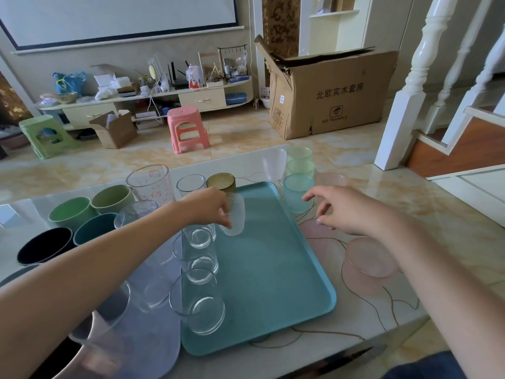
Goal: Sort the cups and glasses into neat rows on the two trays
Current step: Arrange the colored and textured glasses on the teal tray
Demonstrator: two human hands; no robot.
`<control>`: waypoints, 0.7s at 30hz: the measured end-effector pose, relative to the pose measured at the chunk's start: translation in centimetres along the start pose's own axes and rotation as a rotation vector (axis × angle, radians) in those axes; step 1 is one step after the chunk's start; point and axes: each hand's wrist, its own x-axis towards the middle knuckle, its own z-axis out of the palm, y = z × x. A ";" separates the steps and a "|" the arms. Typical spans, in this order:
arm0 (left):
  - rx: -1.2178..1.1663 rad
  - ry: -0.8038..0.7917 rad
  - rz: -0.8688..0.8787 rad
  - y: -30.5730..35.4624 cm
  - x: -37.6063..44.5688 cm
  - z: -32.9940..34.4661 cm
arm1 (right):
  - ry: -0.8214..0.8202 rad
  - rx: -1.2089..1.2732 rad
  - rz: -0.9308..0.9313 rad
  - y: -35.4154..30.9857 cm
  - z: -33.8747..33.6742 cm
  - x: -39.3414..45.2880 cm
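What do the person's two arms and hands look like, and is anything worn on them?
Both forearms are bare up to the picture's edge: no sleeve shows. The left hand and the right hand wear no glove, and no ring, watch or bracelet can be seen. The fingers look unmarked; the nails are too small to judge.

"北欧实木套房" and "NO TRAMPLE" are printed on the far cardboard box (328, 97), right of centre.
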 end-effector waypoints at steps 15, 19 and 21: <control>0.061 0.235 0.015 4.4 -1.8 -1.9 | -0.021 -0.127 0.146 3.0 -2.7 -4.4; 0.128 0.242 0.139 7.7 -2.6 -2.1 | -0.171 -0.282 0.255 3.9 -1.2 -4.5; 0.147 0.216 0.222 9.4 -3.1 -2.0 | -0.198 -0.275 0.309 4.5 -0.2 -4.3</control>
